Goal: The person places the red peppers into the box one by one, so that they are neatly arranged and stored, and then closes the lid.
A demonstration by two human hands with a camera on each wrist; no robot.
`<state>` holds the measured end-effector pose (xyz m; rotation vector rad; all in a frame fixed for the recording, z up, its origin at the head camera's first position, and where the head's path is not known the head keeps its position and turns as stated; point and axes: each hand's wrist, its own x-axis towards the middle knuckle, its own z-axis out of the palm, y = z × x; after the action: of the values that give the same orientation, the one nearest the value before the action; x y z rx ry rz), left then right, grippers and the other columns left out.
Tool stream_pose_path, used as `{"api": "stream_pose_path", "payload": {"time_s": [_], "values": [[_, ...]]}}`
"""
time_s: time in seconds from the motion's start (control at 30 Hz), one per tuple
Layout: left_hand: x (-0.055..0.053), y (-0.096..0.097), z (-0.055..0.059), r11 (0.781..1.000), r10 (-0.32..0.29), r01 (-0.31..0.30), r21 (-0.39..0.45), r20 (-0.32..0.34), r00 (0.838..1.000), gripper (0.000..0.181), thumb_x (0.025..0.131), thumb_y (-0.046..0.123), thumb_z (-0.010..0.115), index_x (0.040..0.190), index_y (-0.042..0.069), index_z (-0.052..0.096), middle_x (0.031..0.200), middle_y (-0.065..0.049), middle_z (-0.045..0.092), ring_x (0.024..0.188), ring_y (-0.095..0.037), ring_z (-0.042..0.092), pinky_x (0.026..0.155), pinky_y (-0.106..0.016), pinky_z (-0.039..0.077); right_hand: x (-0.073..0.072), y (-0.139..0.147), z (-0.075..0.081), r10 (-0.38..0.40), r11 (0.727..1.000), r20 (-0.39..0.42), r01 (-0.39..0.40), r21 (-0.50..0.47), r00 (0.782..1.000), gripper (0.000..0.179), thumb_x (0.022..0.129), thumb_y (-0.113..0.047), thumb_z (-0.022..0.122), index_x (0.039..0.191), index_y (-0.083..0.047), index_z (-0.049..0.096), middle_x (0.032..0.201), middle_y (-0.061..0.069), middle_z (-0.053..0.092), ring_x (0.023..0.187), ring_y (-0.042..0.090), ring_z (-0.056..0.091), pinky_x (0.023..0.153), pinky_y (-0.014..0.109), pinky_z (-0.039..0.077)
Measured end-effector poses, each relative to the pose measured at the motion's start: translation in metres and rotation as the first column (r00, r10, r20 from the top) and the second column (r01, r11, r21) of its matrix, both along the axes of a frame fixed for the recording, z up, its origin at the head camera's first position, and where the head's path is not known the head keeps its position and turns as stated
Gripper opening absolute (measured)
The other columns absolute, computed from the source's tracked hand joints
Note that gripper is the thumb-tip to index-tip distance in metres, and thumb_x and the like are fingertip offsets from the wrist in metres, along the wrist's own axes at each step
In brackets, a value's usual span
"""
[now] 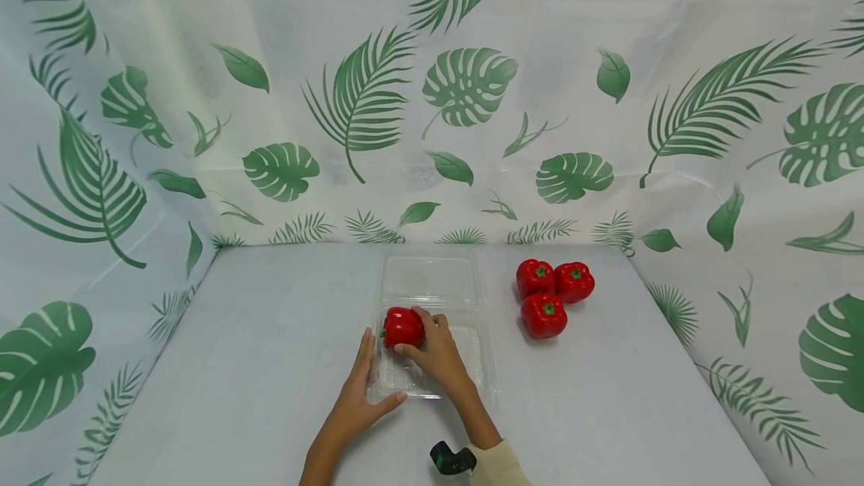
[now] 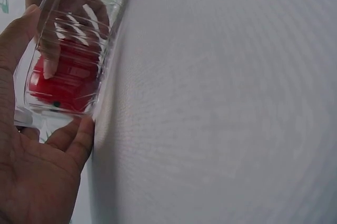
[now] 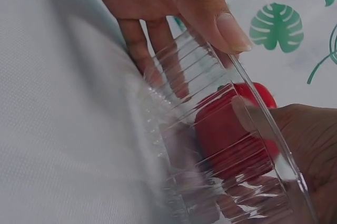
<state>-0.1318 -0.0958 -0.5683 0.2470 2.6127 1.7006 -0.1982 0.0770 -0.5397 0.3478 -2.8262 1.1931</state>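
A red bell pepper lies on its side in the left part of a clear plastic clamshell box, its green stem toward the left. My right hand grips it from the right, thumb at the near side and fingers at the far side. Along the box's left wall, my left hand rests with straight fingers, its thumb spread toward the front edge. In the left wrist view the pepper shows through the ribbed wall, with the left fingertips at the box's corner. The right wrist view shows the left thumb right at the rim.
The box's clear lid lies folded back behind its base. To the right, three more red bell peppers stand grouped on the white table, stems up. A leaf-printed cloth encloses the back and sides. A black object sits by the right sleeve.
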Motion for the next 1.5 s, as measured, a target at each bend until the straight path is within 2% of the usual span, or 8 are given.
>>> {"api": "stream_pose_path", "payload": {"time_s": [0.33,0.57,0.87,1.17,1.5], "values": [[0.0,-0.0008,-0.0016,1.0,-0.004,0.005,0.003,-0.015,1.0,0.109,0.079,0.036,0.08,0.158,0.016,0.009,0.166,-0.001,0.005,0.149,-0.033,0.018,0.111,-0.05,0.034,0.0009,0.0037,0.0015,0.033,0.999,0.002,-0.033,-0.022,0.999,0.076,0.08,-0.027,0.08,0.144,-0.007,0.044,0.122,0.021,0.055,0.113,0.034,0.06,0.097,0.052,0.054],[-0.001,-0.0002,-0.0027,1.0,-0.006,0.006,0.022,-0.005,1.0,0.109,0.079,0.035,0.08,0.159,0.018,0.008,0.166,-0.001,0.006,0.149,-0.032,0.019,0.111,-0.05,0.035,-0.003,0.005,0.0009,0.041,0.999,-0.003,-0.041,0.005,0.999,0.077,0.079,-0.027,0.081,0.144,-0.008,0.044,0.121,0.019,0.056,0.109,0.03,0.06,0.095,0.048,0.055],[-0.0022,-0.0002,-0.0027,1.0,-0.001,0.001,0.015,-0.007,1.0,0.109,0.079,0.036,0.08,0.159,0.017,0.009,0.166,-0.001,0.006,0.15,-0.032,0.016,0.113,-0.05,0.032,-0.0039,0.0046,0.0003,0.056,0.998,-0.027,-0.055,0.011,0.998,0.077,0.08,-0.028,0.081,0.144,-0.006,0.044,0.121,0.02,0.057,0.112,0.032,0.061,0.096,0.049,0.055],[0.0,-0.0001,-0.0021,1.0,-0.005,0.005,0.008,0.012,1.0,0.109,0.079,0.037,0.08,0.159,0.018,0.008,0.166,0.0,0.004,0.15,-0.032,0.017,0.112,-0.05,0.034,-0.0001,0.0055,-0.0005,0.056,0.998,-0.001,-0.056,-0.002,0.998,0.078,0.08,-0.028,0.08,0.145,-0.007,0.042,0.123,0.02,0.056,0.114,0.033,0.06,0.099,0.05,0.053],[0.0002,-0.0011,0.001,1.0,-0.006,0.006,0.002,0.02,1.0,0.11,0.079,0.037,0.08,0.159,0.018,0.007,0.166,0.001,0.004,0.151,-0.03,0.014,0.113,-0.05,0.032,0.0004,0.0065,0.0004,0.067,0.998,-0.01,-0.067,-0.011,0.998,0.075,0.081,-0.027,0.079,0.144,-0.006,0.043,0.121,0.021,0.056,0.107,0.03,0.06,0.093,0.048,0.056]]}}
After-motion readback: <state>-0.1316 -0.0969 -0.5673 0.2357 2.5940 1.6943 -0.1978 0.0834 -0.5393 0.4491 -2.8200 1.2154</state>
